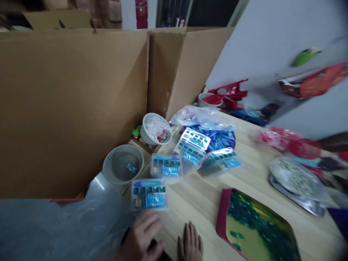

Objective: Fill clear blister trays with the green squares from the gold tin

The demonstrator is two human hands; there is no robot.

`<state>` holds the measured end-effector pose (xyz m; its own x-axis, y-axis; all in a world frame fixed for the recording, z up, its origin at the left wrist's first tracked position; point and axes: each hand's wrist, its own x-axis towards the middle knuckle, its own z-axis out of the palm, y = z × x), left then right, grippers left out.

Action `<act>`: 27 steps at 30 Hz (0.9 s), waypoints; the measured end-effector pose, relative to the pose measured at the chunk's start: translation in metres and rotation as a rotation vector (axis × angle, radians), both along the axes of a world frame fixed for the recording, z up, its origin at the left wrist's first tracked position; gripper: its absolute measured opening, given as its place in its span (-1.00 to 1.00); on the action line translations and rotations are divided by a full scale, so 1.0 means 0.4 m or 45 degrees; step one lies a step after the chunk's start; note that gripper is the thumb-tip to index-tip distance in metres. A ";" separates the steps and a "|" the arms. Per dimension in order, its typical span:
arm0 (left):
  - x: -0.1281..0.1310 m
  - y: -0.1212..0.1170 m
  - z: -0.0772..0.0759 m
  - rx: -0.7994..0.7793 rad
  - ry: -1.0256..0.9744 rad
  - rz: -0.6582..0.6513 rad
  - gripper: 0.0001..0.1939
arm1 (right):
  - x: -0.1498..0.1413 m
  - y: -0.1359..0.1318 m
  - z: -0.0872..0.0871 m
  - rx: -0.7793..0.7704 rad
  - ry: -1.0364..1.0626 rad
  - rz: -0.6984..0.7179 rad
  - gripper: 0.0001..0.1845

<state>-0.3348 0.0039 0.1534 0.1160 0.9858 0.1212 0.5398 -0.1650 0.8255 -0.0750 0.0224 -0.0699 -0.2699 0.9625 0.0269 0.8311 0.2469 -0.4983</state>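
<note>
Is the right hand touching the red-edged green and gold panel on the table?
Apart. The head view shows the right hand resting with a strip of bare wooden tabletop between it and the red-edged green and gold panel.

No words can be read here. The clear plastic box (149, 195) on the desk (201, 214) has a blue label (154, 202), but its print is too small and blurry. The red hanging (141, 14) by the door is blurry too.
</note>
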 end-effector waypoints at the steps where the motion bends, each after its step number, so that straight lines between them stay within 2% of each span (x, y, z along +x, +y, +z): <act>1: -0.055 0.026 0.024 0.112 0.153 0.114 -0.62 | -0.002 -0.002 -0.012 0.092 -0.105 0.025 -0.38; 2: -0.104 0.057 0.047 0.155 0.292 0.167 -0.60 | -0.002 -0.002 -0.022 0.173 -0.210 0.057 -0.36; 4: -0.177 0.122 0.076 0.089 0.526 0.169 -0.46 | -0.001 0.001 -0.034 0.249 -0.363 0.095 -0.36; 6: -0.211 0.169 0.077 -0.042 0.720 0.073 -0.32 | -0.001 0.004 -0.035 0.246 -0.438 0.089 -0.36; 9: -0.207 0.185 0.029 -0.210 0.911 -0.042 -0.29 | -0.004 0.006 -0.030 0.193 -0.457 0.064 -0.37; 11: -0.195 0.174 -0.013 -0.262 0.966 -0.044 -0.28 | -0.002 0.006 -0.032 0.172 -0.427 0.055 -0.38; 13: -0.194 0.164 -0.043 -0.255 0.968 -0.034 -0.25 | -0.001 0.006 -0.037 0.160 -0.375 0.053 -0.39; 15: -0.202 0.161 -0.054 -0.203 0.917 -0.039 -0.26 | -0.008 0.010 -0.039 0.140 -0.292 0.013 -0.41; 17: -0.210 0.157 -0.046 -0.125 0.801 -0.025 -0.29 | -0.032 0.024 -0.023 0.103 -0.148 -0.111 -0.40; 18: -0.212 0.152 -0.038 -0.092 0.711 0.033 -0.29 | -0.052 0.037 -0.006 0.072 -0.042 -0.212 -0.37; 19: -0.211 0.143 -0.028 -0.071 0.600 0.146 -0.29 | -0.078 0.056 0.019 0.015 0.088 -0.326 -0.35; 21: -0.201 0.118 -0.008 -0.123 0.320 0.510 -0.24 | -0.142 0.108 0.086 -0.187 0.402 -0.524 -0.32; 23: -0.184 0.099 0.006 -0.369 -0.051 0.911 -0.19 | -0.215 0.175 0.161 -0.549 0.741 -0.557 -0.39; 24: -0.174 0.095 0.010 -0.556 -0.277 1.021 -0.19 | -0.250 0.211 0.195 -0.699 0.883 -0.498 -0.40; 26: -0.155 0.104 0.007 -0.908 -0.723 1.061 -0.27 | -0.312 0.276 0.247 -1.011 1.098 -0.441 -0.38; 27: -0.145 0.114 0.002 -1.027 -0.890 1.041 -0.34 | -0.337 0.301 0.265 -1.058 1.133 -0.436 -0.36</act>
<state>-0.3929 0.0497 0.1542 -0.3828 0.5660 -0.7301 -0.3219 0.6591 0.6797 -0.2096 0.1429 0.0360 -0.2039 0.7929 -0.5743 0.0887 -0.5692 -0.8174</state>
